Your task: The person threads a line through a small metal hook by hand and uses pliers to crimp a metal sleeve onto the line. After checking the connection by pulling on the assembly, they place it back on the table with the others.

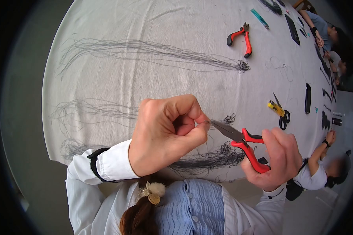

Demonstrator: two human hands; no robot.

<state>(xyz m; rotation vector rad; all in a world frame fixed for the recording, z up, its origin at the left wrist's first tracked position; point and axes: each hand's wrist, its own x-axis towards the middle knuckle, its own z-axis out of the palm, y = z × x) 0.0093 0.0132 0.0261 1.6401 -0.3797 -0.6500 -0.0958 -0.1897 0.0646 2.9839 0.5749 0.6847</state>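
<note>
My left hand (166, 133) is curled in a loose fist, with thumb and forefinger pinching a thin dark wire at their tips. My right hand (276, 158) grips red-handled needle-nose pliers (241, 141), whose jaws point left and meet the wire right at my left fingertips. Both hands hover above a white cloth-covered table (164, 31). Below them lies a bundle of thin dark wires with looped ends (211, 158).
More wire bundles lie across the cloth: a long one (153, 53) at the top, another (94, 109) at the left. A second pair of red pliers (241, 39), yellow-handled scissors (279, 111), a black phone (308, 98) and a teal tool (259, 18) lie to the right. Other people sit along the right edge.
</note>
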